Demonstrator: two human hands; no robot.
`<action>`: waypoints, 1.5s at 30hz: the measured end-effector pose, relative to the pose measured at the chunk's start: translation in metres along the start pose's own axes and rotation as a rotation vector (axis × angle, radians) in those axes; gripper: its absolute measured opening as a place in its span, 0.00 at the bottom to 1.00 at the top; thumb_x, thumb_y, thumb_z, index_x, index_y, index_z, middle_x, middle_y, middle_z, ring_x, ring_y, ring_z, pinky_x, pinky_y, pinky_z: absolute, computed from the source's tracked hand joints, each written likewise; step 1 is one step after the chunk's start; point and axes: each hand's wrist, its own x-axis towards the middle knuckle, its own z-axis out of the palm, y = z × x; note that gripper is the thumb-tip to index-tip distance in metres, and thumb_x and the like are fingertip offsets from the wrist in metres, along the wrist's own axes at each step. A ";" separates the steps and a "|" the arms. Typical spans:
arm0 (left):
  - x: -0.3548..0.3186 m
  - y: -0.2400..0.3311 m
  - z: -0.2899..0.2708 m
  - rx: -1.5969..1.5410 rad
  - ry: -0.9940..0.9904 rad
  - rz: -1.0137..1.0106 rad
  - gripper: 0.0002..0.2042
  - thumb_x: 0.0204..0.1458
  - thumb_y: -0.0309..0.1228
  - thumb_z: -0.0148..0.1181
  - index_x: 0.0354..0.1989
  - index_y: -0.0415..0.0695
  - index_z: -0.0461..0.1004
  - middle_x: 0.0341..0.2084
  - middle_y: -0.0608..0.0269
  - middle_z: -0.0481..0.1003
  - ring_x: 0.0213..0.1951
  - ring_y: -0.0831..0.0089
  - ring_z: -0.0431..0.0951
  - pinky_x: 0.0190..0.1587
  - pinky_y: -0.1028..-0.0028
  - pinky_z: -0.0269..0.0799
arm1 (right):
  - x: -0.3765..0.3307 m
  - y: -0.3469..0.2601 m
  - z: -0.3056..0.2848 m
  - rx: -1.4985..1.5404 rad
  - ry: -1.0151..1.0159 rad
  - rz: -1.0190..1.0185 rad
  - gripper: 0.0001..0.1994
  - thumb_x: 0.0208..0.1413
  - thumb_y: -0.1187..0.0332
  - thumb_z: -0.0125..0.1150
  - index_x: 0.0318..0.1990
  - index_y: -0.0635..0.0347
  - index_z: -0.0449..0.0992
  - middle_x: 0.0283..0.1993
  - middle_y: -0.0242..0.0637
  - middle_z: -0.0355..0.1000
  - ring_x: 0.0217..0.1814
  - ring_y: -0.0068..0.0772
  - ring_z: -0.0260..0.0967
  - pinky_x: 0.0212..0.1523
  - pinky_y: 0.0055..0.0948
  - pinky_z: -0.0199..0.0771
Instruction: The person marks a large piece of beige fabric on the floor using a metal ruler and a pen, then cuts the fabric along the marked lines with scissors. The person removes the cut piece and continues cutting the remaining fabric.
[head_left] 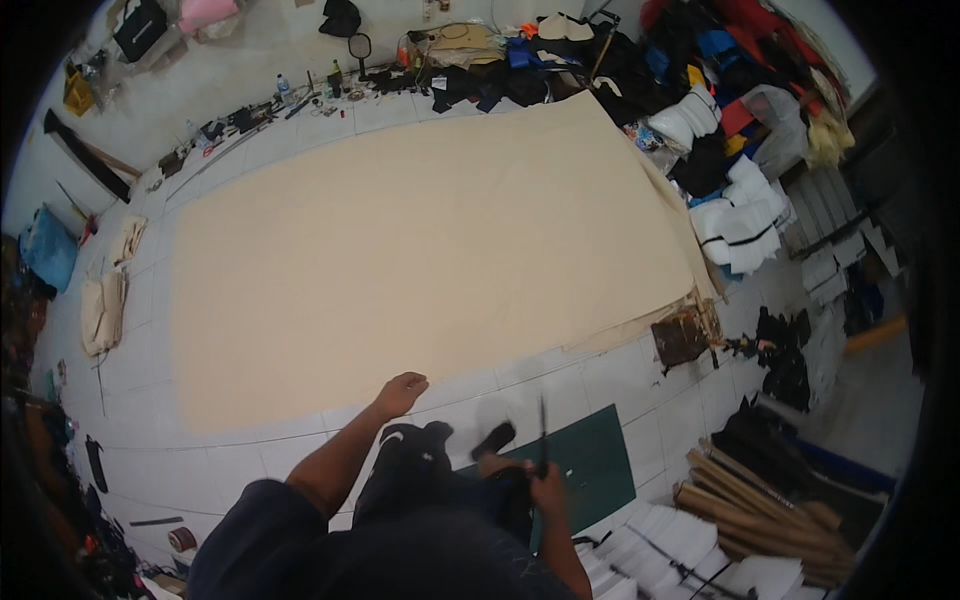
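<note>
A large cream cloth sheet (pixel 430 240) lies spread over the white tiled floor. My left hand (pixel 403 393) is at its near edge with the fingers curled together; whether anything is pinched in them is hidden. In my right hand (pixel 548 492) is a dark tool with a long thin pointed blade (pixel 543 430), held upright; its exact kind cannot be made out. Below that hand lies a dark green mat (pixel 595 460), partly covered by my leg and foot.
Piled dark clothes and fabric (pixel 500 85) line the far wall. White wrapped bundles (pixel 740 225) lie at the right. A brown block (pixel 680 338) sits by the cloth's near right corner. Cardboard tubes (pixel 750 500) stack at lower right. Folded cream cloth (pixel 103 312) lies at left.
</note>
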 end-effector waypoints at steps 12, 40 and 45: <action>0.125 -0.180 0.211 0.077 0.124 -0.470 0.23 0.60 0.43 0.58 0.55 0.37 0.75 0.51 0.44 0.77 0.54 0.54 0.77 0.58 0.62 0.71 | 0.416 0.056 0.036 -0.351 -0.218 -0.415 0.29 0.57 0.50 0.64 0.57 0.62 0.66 0.53 0.56 0.73 0.56 0.61 0.71 0.55 0.51 0.70; 0.390 -0.480 0.320 0.468 1.086 -0.479 0.32 0.62 0.46 0.54 0.70 0.40 0.58 0.70 0.36 0.50 0.73 0.39 0.46 0.72 0.43 0.38 | 0.815 0.032 0.268 -0.479 0.287 -0.967 0.28 0.54 0.51 0.69 0.46 0.67 0.66 0.41 0.54 0.71 0.46 0.59 0.70 0.45 0.50 0.70; 0.394 -0.487 0.326 0.503 1.115 -0.440 0.33 0.61 0.46 0.54 0.70 0.40 0.58 0.70 0.35 0.50 0.72 0.38 0.46 0.71 0.41 0.38 | 0.822 0.039 0.272 -0.466 0.263 -0.952 0.28 0.54 0.52 0.70 0.46 0.67 0.65 0.41 0.55 0.71 0.45 0.59 0.70 0.44 0.51 0.69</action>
